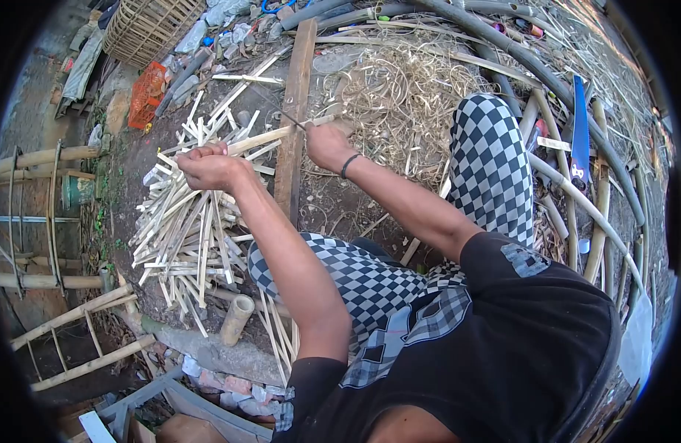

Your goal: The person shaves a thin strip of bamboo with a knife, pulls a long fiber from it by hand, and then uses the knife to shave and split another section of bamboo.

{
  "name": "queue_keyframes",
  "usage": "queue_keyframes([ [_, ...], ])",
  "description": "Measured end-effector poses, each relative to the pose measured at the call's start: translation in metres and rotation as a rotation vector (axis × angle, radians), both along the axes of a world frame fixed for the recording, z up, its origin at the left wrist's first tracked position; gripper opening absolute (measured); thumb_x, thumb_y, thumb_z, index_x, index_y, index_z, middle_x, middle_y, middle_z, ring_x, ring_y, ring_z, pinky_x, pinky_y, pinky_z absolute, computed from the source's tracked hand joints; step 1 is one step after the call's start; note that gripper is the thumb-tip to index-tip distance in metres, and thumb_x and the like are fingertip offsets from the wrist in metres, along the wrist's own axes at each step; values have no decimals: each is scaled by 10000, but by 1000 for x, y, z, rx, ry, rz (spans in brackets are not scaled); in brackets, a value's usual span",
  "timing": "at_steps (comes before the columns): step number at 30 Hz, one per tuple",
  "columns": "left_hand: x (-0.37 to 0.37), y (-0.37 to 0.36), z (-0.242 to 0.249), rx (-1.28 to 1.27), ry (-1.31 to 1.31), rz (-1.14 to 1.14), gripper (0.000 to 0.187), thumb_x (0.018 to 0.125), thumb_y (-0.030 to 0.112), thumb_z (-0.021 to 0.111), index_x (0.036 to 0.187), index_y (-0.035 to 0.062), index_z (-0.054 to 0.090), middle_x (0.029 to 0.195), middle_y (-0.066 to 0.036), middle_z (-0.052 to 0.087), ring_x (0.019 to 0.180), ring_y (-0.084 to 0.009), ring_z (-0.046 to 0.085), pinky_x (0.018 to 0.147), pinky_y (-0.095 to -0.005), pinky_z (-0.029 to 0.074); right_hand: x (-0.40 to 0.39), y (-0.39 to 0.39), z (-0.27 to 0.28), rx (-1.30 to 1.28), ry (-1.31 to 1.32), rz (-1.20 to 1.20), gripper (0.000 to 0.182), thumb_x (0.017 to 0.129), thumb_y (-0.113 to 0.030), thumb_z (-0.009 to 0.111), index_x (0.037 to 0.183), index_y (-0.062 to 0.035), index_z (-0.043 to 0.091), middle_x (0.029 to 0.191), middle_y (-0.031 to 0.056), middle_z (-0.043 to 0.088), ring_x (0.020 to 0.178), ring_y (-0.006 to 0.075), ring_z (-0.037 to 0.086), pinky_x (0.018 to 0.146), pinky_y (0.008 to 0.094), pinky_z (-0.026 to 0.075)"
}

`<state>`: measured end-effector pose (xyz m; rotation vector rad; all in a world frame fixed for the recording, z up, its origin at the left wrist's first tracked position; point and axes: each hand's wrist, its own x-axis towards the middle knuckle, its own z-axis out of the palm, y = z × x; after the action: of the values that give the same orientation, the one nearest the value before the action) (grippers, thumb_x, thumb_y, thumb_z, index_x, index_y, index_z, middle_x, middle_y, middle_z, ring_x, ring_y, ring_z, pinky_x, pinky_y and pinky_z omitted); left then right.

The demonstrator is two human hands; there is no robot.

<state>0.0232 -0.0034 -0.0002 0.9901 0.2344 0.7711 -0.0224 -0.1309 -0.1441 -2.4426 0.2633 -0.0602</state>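
Note:
My left hand (207, 167) is closed round one end of a pale bamboo strip (261, 139). The strip runs to the right across a long wooden plank (294, 111). Over the plank, my right hand (329, 146) grips a knife (283, 112), whose thin blade points up and left and meets the strip. The knife's handle is mostly hidden in my fingers. Below and around my left hand spreads a loose pile of split bamboo strips (182, 232). Beyond my right hand lies a heap of curly bamboo shavings (399, 88).
A blue saw blade (580, 129) and bamboo poles (603, 214) lie at right. A short bamboo tube (237, 320) stands near the pile. At the upper left are an orange crate (145, 96) and a woven basket (150, 29). Bamboo ladder-like frames (82, 340) lie lower left.

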Motion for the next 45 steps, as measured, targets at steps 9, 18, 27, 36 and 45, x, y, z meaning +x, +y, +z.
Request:
queue_keyframes([
  [9, -3, 2, 1, -14, 10, -19, 412, 931, 305, 469, 614, 142, 261, 507, 9, 263, 439, -135, 250, 440, -307, 266, -14, -31, -82, -10, 39, -118, 238, 870, -80, 514, 1074, 1, 606, 886, 212, 702, 834, 397, 693, 735, 486, 557],
  [18, -4, -11, 5, 61, -35, 5, 424, 941, 297, 448, 602, 127, 257, 502, 5, 271, 431, -139, 270, 435, -303, 288, -22, 4, -17, 67, -121, 2, 210, 880, -75, 494, 1076, -7, 523, 736, 227, 662, 697, 427, 664, 659, 543, 517],
  [27, -3, -1, -1, 27, 4, 10, 423, 924, 292, 449, 590, 136, 243, 499, 14, 254, 435, -139, 267, 440, -308, 294, -44, -49, -130, -43, 238, -168, 279, 889, -100, 505, 1111, 63, 549, 909, 293, 679, 870, 443, 679, 786, 495, 560],
  [36, -6, -1, 6, -7, -54, -204, 341, 980, 270, 418, 688, 115, 335, 603, 5, 317, 516, -127, 296, 524, -308, 341, -42, -9, -32, 188, 44, -113, 261, 897, -147, 499, 1020, 62, 598, 865, 317, 665, 868, 469, 667, 803, 534, 530],
  [45, -10, -13, 1, 106, -272, -637, 275, 1041, 274, 476, 1041, 4, 530, 961, -71, 513, 886, -203, 508, 946, -383, 418, -61, -12, -10, 311, -42, -148, 284, 909, -155, 503, 1036, 85, 586, 815, 328, 652, 844, 494, 648, 799, 538, 520],
])
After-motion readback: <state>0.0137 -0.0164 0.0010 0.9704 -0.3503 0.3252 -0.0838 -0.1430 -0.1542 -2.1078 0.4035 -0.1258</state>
